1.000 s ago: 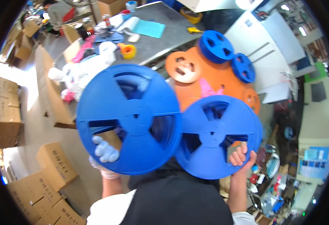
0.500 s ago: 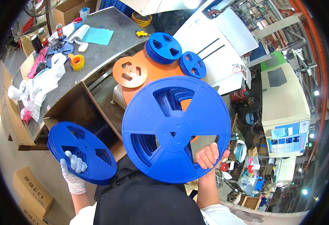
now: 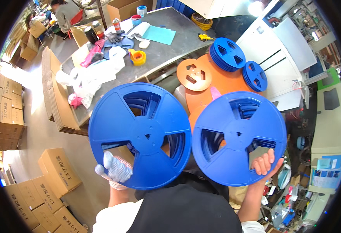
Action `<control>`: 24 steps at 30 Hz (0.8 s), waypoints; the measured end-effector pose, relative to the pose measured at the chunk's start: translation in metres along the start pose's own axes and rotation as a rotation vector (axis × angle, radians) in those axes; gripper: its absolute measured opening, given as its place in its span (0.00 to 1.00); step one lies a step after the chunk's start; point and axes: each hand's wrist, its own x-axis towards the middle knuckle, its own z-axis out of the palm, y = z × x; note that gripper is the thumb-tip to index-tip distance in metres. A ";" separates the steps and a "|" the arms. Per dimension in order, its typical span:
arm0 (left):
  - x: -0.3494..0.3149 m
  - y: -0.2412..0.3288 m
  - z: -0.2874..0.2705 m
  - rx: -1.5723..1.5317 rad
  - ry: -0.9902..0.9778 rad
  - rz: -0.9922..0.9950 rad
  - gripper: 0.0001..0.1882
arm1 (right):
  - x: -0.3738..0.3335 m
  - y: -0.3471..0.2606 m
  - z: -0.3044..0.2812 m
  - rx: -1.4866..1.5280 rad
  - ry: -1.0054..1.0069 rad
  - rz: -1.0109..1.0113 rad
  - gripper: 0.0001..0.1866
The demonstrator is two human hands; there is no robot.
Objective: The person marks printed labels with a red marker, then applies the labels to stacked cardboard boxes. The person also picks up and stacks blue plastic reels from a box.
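Observation:
My left hand, in a pale striped glove, grips a stack of large blue plastic reels at its lower left rim, with the fingers through one of the cut-out windows. Bare and curled the same way, my right hand holds a second stack of blue reels at its lower right. Both stacks are held up side by side facing me, their rims touching or nearly so. Through the windows, several more reels show behind each front one. The reels hide the cardboard box area behind them.
On an orange surface behind lie two smaller stacks of blue reels and an orange disc. A dark workbench at the left bears a yellow tape roll and plastic film. Cardboard boxes stand on the floor at the left.
My left hand has raised its reel stack from low beside the open carton to beside the right stack. The view has swung left, so the right stack now appears further right.

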 end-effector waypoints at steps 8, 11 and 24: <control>0.000 -0.005 0.012 -0.063 -0.047 0.017 0.13 | -0.004 -0.019 -0.009 -0.060 0.084 -0.105 0.21; -0.001 -0.006 0.013 -0.075 -0.041 0.000 0.14 | -0.006 -0.023 -0.005 -0.098 0.143 -0.101 0.21; 0.012 -0.028 0.011 0.418 0.187 -0.161 0.15 | -0.004 -0.006 -0.016 0.138 0.027 -0.024 0.20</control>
